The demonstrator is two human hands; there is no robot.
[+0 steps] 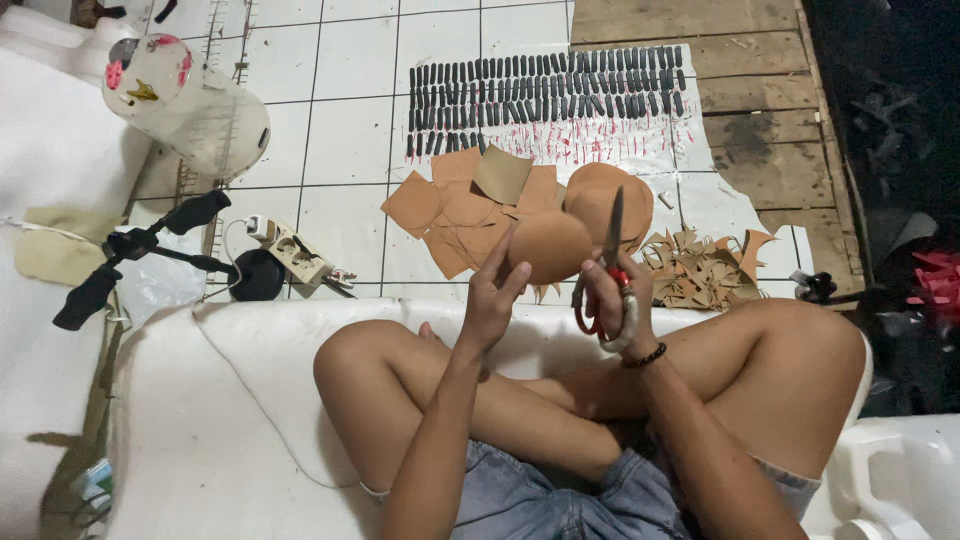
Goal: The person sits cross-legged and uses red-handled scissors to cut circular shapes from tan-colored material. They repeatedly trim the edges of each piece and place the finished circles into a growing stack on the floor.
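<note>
Head view, from the left edge inward: a translucent plastic jug (190, 100) lies tilted, its far side cut off by white sheeting; below it a black tripod-like stand (140, 250) sprawls, its feet half lost against the sheet; beside that a cream power strip (295, 252) sits on the white tiled floor (350, 140), its cord hard to follow; further right, flat tan leather-like pieces (450, 205), squarish and rounded, overlap in a loose heap, so their full outlines are hidden; behind them rows of small dark oblong pieces (545, 95) lie on a pale sheet marked with red strokes; the left hand (492, 295) pinches the lower edge of a smooth round tan disc (548, 245), held up above the crossed knees, fingers closed on it; just beside it the right hand (612, 305) is closed through the red handles of scissors (610, 255), blades upright and nearly together, next to the disc's right edge; whether they touch it I cannot tell; a dark beaded bracelet (645, 356) circles that wrist; right of it jagged tan offcuts (700, 268) pile up; the far right is too dark to read.
</note>
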